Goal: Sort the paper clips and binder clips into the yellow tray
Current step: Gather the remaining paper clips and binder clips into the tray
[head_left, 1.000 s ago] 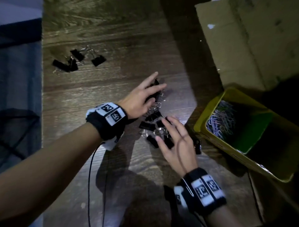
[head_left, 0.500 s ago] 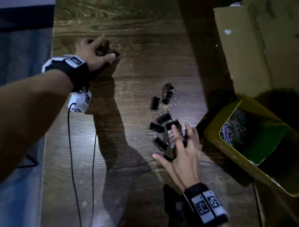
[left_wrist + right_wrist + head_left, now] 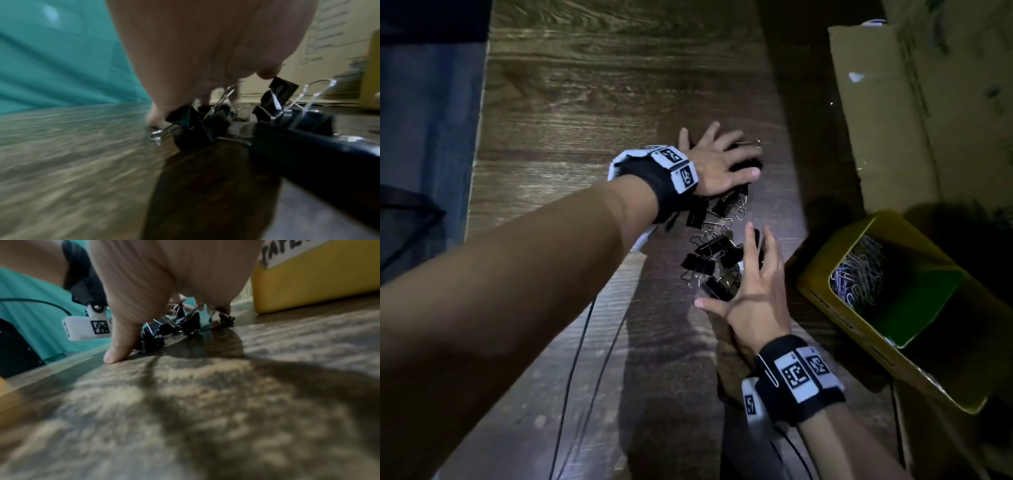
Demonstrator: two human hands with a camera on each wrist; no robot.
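Black binder clips [image 3: 714, 253] lie in a loose pile mid-table. My left hand [image 3: 722, 161] lies flat with spread fingers on several more clips at the pile's far end; the left wrist view shows its fingertips touching those clips [image 3: 205, 123]. My right hand [image 3: 753, 274] is spread over the pile's near right side, thumb tip [image 3: 117, 352] on the wood, fingers over the clips [image 3: 164, 331]. The yellow tray [image 3: 859, 329] stands at the right. Coloured paper clips [image 3: 859, 274] fill its left compartment. Neither hand grips anything.
A cardboard box [image 3: 928, 102] stands behind the tray at the right. The table's left edge [image 3: 479, 144] drops to a blue floor. Thin black cables [image 3: 571, 377] trail across the near wood. The tray's green-floored compartment [image 3: 914, 298] looks bare.
My left hand went to the small group of clips at the far left, then came back right with them to the main pile. My right hand stayed by the pile.
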